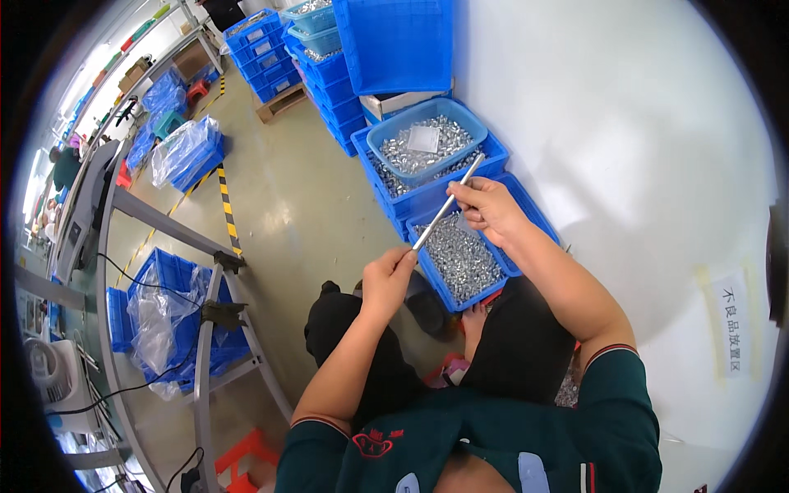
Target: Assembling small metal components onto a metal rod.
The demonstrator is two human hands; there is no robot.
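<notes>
While the person sits over the floor, a thin metal rod [446, 205] runs on a slant between both hands, its long axis rising from the lower end near the person to the upper end farther away, toward the round blue basin [427, 140]. The left hand [386, 279] is closed, pinching the rod's lower tip with fingers curled and the forearm reaching up from the lower edge. The right hand [486, 207] grips the rod nearer its upper part (fingers folded around it, wrist bent inward), with the forearm stretched out above the blue crate [464, 259] of small silvery metal parts. The rod hangs in the air just above that crate, touching nothing but the hands. Behind the crate sits the basin, also filled with silvery parts, resting on another blue crate.
</notes>
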